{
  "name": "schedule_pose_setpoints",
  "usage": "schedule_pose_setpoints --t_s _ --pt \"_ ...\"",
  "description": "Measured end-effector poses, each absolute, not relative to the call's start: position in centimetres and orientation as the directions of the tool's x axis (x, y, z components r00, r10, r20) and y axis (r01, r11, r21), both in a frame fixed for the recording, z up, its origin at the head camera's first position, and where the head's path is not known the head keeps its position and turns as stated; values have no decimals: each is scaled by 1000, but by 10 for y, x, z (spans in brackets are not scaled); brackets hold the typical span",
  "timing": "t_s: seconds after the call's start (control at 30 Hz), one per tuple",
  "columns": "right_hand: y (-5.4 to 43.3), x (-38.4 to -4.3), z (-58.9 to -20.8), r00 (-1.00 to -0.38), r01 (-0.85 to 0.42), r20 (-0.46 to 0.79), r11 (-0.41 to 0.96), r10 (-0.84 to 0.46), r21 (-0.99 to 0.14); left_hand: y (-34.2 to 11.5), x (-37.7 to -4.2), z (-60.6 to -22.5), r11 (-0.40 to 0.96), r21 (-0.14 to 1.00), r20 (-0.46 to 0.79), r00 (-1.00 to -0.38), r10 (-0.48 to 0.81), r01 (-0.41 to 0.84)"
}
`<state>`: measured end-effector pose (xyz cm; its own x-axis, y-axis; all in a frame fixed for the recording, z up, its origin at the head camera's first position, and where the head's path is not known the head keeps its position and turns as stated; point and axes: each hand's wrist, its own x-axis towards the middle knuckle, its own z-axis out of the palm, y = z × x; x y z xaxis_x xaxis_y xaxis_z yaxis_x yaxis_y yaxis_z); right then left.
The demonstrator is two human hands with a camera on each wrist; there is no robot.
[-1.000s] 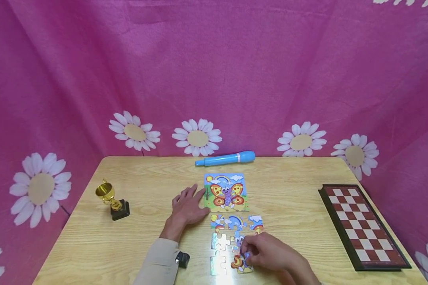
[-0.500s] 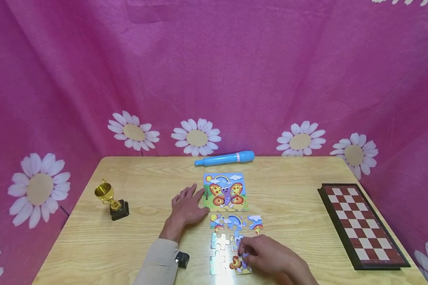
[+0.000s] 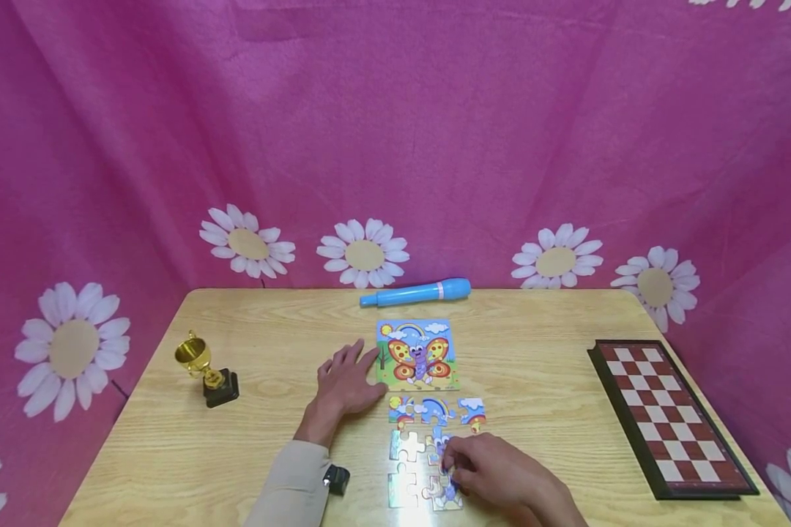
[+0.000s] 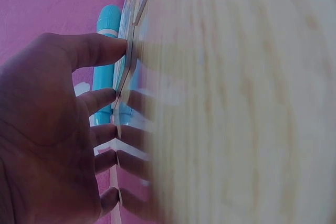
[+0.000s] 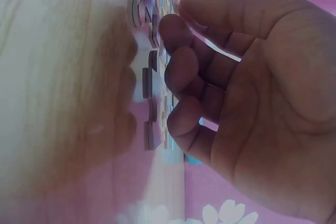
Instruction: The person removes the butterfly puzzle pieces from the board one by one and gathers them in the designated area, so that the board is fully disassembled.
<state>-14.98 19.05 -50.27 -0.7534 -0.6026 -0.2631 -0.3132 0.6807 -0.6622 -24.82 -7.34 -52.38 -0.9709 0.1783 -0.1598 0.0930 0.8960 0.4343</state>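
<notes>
My left hand [image 3: 346,384] lies beside a square butterfly picture board [image 3: 418,355], fingers spread. In the left wrist view its thumb [image 4: 107,51] touches the board's edge. Below the board several jigsaw puzzle pieces lie in rough rows, including a rainbow piece [image 3: 435,411] and a cloud piece [image 3: 472,411]. My right hand [image 3: 494,468] bends its thumb and fingers onto a purple puzzle piece [image 3: 450,499] in the lowest row, apparently pinching it; the fingertips hide part of it. Glare whitens the lower left pieces [image 3: 402,490]. In the right wrist view the fingers [image 5: 184,69] curl beside the pieces' edges.
A blue microphone-shaped toy [image 3: 415,293] lies at the back of the wooden table [image 3: 290,315]. The gold trophy cup [image 3: 204,366] on a black base stands at the left. At the right is a red-and-white chessboard [image 3: 672,417]. A pink flowered cloth [image 3: 395,132] hangs behind.
My right hand has shifted slightly left. The lowest-row piece under its fingers showed an orange swirl before; now that part looks pale with glare. My left hand stays in place.
</notes>
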Motion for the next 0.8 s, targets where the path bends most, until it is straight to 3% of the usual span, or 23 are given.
schedule_pose_setpoints --t_s 0.1,0.33,0.8 --pt "191 -150 -504 -770 -328 -213 660 -601 -676 -74 -248 -523 894 439 -165 -970 177 88" --pt "196 -161 -505 -879 -297 -36 606 -475 -738 -75 -247 -524 894 439 -161 -971 178 91" --pt "206 -196 -509 -951 -198 -33 688 -307 -698 -74 -248 -524 898 428 -151 -970 188 108"
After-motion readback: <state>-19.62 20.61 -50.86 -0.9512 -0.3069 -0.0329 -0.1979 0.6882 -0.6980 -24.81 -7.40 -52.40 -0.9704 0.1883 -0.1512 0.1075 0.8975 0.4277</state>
